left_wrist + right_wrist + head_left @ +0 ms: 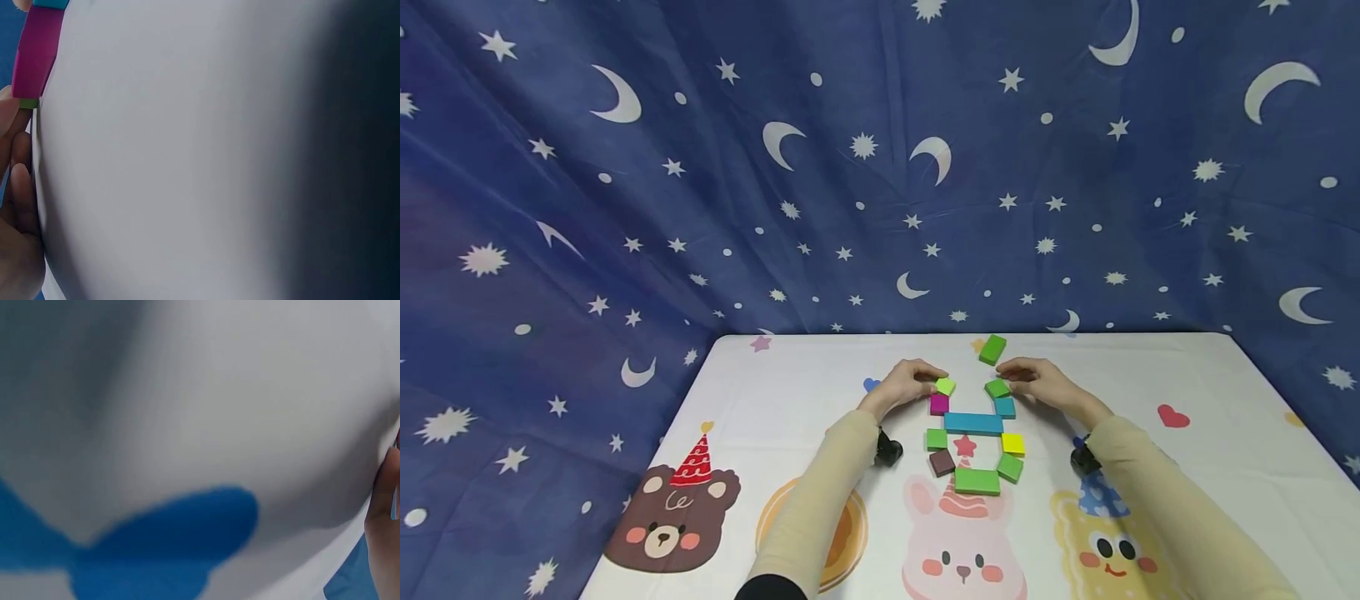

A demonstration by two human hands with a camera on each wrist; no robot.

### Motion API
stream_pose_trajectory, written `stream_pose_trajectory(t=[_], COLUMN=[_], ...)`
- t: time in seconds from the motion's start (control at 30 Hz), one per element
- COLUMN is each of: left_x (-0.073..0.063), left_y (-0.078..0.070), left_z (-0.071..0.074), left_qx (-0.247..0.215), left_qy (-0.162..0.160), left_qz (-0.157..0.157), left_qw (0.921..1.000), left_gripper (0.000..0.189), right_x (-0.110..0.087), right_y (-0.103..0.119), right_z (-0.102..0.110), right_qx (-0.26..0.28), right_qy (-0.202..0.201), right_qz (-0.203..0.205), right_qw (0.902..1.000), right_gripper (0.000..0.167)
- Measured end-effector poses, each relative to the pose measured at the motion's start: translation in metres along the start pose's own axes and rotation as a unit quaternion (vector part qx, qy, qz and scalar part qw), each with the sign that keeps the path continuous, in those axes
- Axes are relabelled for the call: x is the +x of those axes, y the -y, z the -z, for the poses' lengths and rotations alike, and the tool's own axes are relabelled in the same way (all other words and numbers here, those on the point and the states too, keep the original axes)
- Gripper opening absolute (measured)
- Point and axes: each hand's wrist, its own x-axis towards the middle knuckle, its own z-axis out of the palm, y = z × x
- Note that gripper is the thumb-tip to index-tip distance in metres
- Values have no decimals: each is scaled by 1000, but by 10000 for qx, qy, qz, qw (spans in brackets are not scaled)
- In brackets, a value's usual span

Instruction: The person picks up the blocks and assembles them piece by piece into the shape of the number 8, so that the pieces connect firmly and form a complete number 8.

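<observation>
Small coloured blocks lie in an outline on the table. My left hand (906,383) pinches a lime-green block (945,386) at the upper left of the outline, just beyond a magenta block (939,405). In the left wrist view the magenta block (39,53) stands out, with only a green sliver and curled fingers (23,194) below it. Opposite, my right hand (1045,383) has thumb and finger at the edges of a green block (997,388), which sits angled beyond a teal block (1004,407). The right wrist view catches only part of that hand (382,525).
A long blue block (973,423) crosses the middle. Nearer lie green, brown and yellow (1012,444) blocks, closed by a long green block (977,481). Another green block (992,350) lies at the table's far edge. A starry blue curtain (850,233) hangs behind the printed tablecloth (790,400).
</observation>
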Motion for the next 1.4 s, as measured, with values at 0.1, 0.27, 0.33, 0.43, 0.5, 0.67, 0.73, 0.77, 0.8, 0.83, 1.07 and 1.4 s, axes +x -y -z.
stream_pose_trajectory(t=[0.1,0.27,0.33,0.43,0.5,0.67,0.73,0.77,0.8,0.83,1.07,1.4], left_x=[1,-1,-2,-2,-1,-1,-2,-2,-2,-3,-2,-1], left_y=[1,1,1,2,3,3,3,3,3,3,6,9], left_z=[-1,-1,-1,-1,-2,-2,-2,-2,-2,-1,-1,1], left_qx=[-29,-130,-234,-331,-373,-463,-562,-613,-658,-667,-611,-436], left_qy=[7,26,50,66,74,84,103,106,104,103,95,47], left_qz=[-23,-73,-69,-33,-13,13,37,47,62,74,58,-29], left_qw=[10000,9999,9997,9994,9993,9989,9984,9981,9978,9977,9981,9990], left_gripper=[32,31,31,31,31,31,31,31,31,31,31,31], right_x=[2,6,9,13,16,26,29,31,33,35,45,56], right_y=[1,4,5,8,9,10,12,13,15,16,16,8], right_z=[5,13,15,18,19,21,21,21,20,20,19,16], right_qx=[-57,-275,-380,-541,-627,-891,-1004,-1037,-1082,-1123,-1306,-1498], right_qy=[-5,64,42,-54,-136,-331,-383,-402,-400,-411,-475,-381], right_qz=[-13,20,36,129,182,227,209,190,216,208,152,261], right_qw=[10000,9996,9993,9984,9978,9952,9940,9936,9931,9926,9902,9876], right_gripper=[34,32,31,29,28,28,29,30,30,31,39,45])
